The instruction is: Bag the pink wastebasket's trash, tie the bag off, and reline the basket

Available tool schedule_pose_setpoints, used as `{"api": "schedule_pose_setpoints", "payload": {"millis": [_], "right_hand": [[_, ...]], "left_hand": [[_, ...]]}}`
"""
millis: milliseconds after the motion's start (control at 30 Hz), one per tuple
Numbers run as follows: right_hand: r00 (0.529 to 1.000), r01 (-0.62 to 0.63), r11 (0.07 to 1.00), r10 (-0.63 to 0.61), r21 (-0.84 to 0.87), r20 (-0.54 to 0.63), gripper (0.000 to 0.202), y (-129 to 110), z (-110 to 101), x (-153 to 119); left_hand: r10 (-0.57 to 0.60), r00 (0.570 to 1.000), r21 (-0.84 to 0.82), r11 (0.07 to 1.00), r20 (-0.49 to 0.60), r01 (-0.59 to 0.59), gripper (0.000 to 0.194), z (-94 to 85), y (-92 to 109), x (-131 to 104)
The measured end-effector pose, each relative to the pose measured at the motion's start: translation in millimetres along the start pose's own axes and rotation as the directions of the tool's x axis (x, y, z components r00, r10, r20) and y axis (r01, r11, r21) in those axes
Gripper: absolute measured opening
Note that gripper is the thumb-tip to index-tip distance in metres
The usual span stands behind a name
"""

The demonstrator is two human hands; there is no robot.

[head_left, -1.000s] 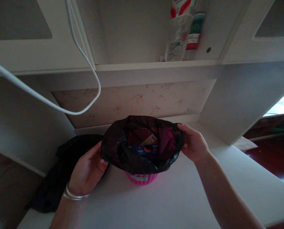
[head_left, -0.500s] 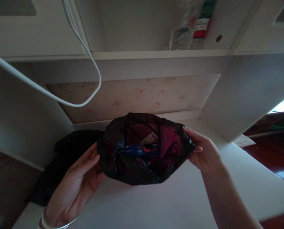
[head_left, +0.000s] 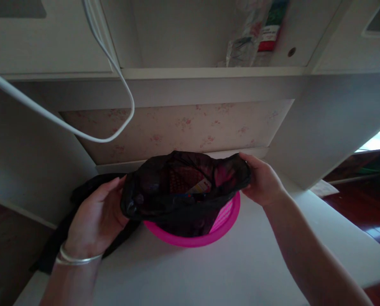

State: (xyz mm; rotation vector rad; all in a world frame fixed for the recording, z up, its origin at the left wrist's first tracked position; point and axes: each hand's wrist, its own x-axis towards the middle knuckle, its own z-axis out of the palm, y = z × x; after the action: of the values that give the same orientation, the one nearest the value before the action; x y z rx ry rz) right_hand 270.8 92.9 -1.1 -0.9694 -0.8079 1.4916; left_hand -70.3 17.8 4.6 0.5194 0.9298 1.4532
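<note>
A black plastic bag (head_left: 177,212) lines a pink basket (head_left: 193,241) on a white desk (head_left: 202,276). Its mouth is raised and gathered above the rim, with a patterned item and a white label showing inside. My left hand (head_left: 96,214), with silver bangles at the wrist, grips the bag's left edge. At the right edge, my right hand (head_left: 263,178) pinches the plastic between thumb and fingers.
Black fabric or plastic (head_left: 78,212) lies left of the basket. A white cable (head_left: 97,138) loops in front at the upper left. Above is a shelf (head_left: 209,73) holding clear packaging (head_left: 241,51). Side panels flank the desk.
The bag's edge has been lifted off the basket's front and right rim, so the pink rim now shows. My right hand moved up and left; my left hand shifted slightly left and up.
</note>
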Motion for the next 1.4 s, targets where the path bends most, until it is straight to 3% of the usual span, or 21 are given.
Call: {"api": "schedule_pose_setpoints", "payload": {"millis": [100,167,233,300,433,567,667,733,800,867,967,1067,1167,1233,1300,1367,1400], "right_hand": [[0.999,-0.027,0.996,0.025,-0.082,-0.030,0.007,1,-8,16],[0.999,0.014,0.986,-0.022,-0.165,-0.047,0.029,0,-15,24],[0.997,0.066,0.971,-0.073,-0.230,-0.019,0.049,-3,-20,32],[0.996,0.091,0.948,-0.092,-0.304,0.012,0.046,-8,-23,38],[0.981,0.167,0.867,-0.196,-0.470,-0.013,0.030,-26,-17,45],[0.943,0.303,0.825,-0.332,-0.477,0.024,0.023,-46,-9,50],[0.928,0.356,0.835,-0.370,-0.420,0.051,0.023,-52,-9,49],[0.931,0.366,0.865,-0.343,-0.344,0.127,0.022,-50,-11,45],[0.924,0.338,0.891,-0.254,-0.303,0.284,0.029,-47,-13,38],[0.879,0.309,0.880,-0.118,-0.362,0.463,0.051,-42,-13,32],[0.810,0.424,0.707,-0.017,-0.566,0.586,0.086,-33,-3,28],[0.777,0.601,0.360,-0.052,-0.714,0.628,0.106,-25,18,33],[0.802,0.596,0.025,-0.072,-0.802,0.593,0.116,-20,35,42],[0.821,0.546,-0.105,-0.134,-0.831,0.555,0.104,-22,36,51],[0.830,0.524,-0.084,-0.173,-0.848,0.530,0.065,-28,29,61],[0.861,0.493,0.144,-0.224,-0.858,0.457,0.024,-35,16,71],[0.881,0.462,0.291,-0.261,-0.838,0.395,0.016,-37,10,76]], "left_hand": [[0.003,1.000,0.141,0.990,-0.031,0.002,0.027,-11.2,10,27],[-0.041,0.999,0.275,0.961,-0.015,0.044,0.019,-16.4,13,43],[-0.042,0.999,0.385,0.922,0.013,0.034,0.024,-19.3,14,56],[0.001,1.000,0.460,0.888,0.021,-0.010,0.035,-19.2,15,65],[0.198,0.980,0.495,0.848,0.033,-0.188,0.038,-7.9,30,76],[0.458,0.889,0.340,0.833,0.017,-0.436,0.025,11.0,55,79],[0.553,0.833,0.271,0.804,-0.013,-0.529,0.023,20.3,65,78],[0.567,0.823,0.249,0.799,-0.010,-0.547,0.022,23.4,65,75],[0.553,0.833,0.238,0.809,0.004,-0.538,0.023,26.1,60,69],[0.505,0.862,0.240,0.832,0.047,-0.500,0.024,30.2,54,60],[0.433,0.893,0.213,0.867,0.121,-0.450,0.023,40.1,46,48],[0.431,0.890,0.125,0.885,0.146,-0.449,0.020,52.2,42,40],[0.427,0.898,0.060,0.899,0.107,-0.434,0.015,59.5,41,39],[0.413,0.910,0.070,0.907,0.037,-0.415,0.014,58.5,42,43],[0.409,0.912,0.104,0.909,-0.026,-0.405,0.015,52.6,45,49],[0.412,0.909,0.154,0.903,-0.059,-0.400,0.021,43.5,50,56],[0.420,0.904,0.180,0.898,-0.074,-0.402,0.024,38.6,53,60]]}}
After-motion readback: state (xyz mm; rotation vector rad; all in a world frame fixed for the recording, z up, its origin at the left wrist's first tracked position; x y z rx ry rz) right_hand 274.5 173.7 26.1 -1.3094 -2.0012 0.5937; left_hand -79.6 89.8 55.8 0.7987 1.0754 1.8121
